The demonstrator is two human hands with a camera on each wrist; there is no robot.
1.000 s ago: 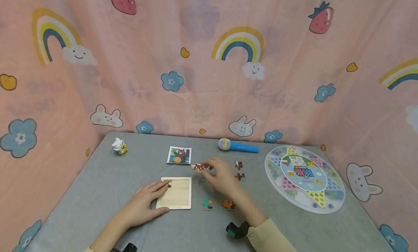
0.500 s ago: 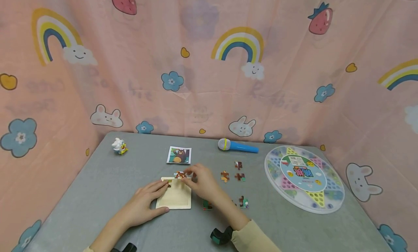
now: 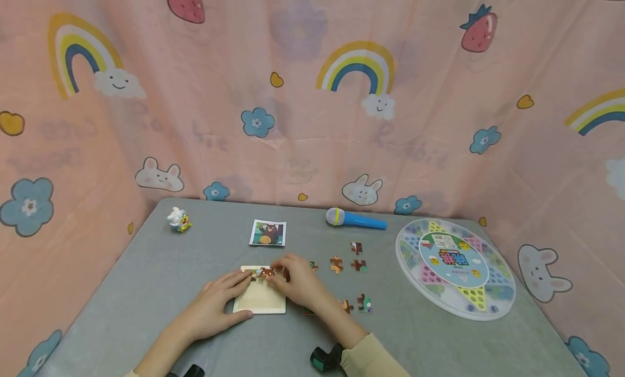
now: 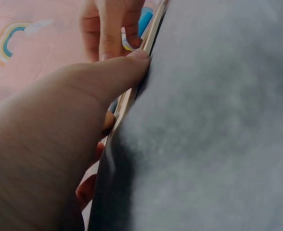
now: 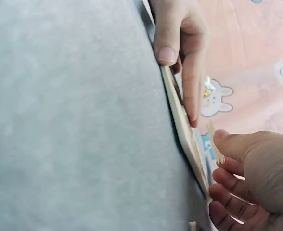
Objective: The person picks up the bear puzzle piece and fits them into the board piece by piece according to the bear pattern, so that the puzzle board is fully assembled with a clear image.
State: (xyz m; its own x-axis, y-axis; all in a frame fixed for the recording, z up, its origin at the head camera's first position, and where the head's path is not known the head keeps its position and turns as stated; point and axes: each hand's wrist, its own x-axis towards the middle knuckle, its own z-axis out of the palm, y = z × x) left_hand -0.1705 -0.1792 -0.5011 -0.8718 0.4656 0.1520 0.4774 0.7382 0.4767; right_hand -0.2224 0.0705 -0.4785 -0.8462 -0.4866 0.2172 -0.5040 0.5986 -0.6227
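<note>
We've got a pink curtain behind a grey table. Round game board sits close to the table's right edge, well apart from both hands. Left hand: fingers extended on the tray's far-left area, thumb at its near edge, wide spread. Right hand pinches a puzzle piece; forearm crosses the gap right of the tray. Square wooden tray: low rim, bare floor toward us. Blue microphone lies near the back edge. Bear picture card sits just beyond the tray, narrow gap between. Small figurine, back-left, well apart. Loose pieces lie right of the tray, some partly behind the right arm. Corner piece sits in the tray's far-left corner, partly under left fingertips. Pinched puzzle piece is at the tray's far side; contact: can't tell.
</note>
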